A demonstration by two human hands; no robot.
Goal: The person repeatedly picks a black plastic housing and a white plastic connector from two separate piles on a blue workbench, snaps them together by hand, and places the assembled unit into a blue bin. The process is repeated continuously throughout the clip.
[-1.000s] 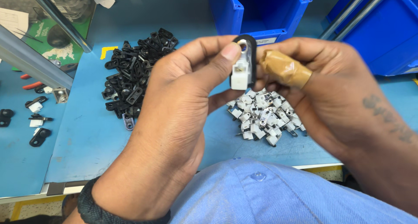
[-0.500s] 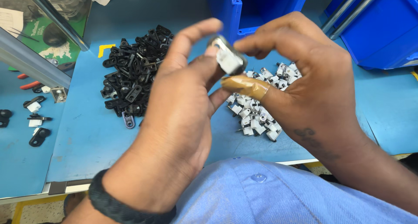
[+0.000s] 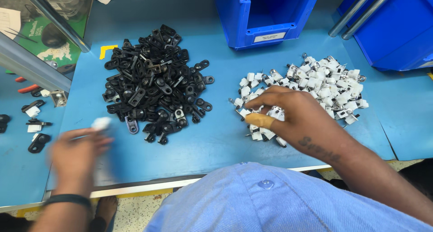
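White clip piece (image 3: 101, 123) now at left fingertips, low over blue surface (image 3: 216, 146) beside black clip pile (image 3: 153, 85); a second ago both hands held it together, chest-high. Left hand (image 3: 76, 153) blurred, grip pinched on piece. Right hand (image 3: 288, 112) split off, fingers curled into white clip pile (image 3: 306, 90), grip unclear.
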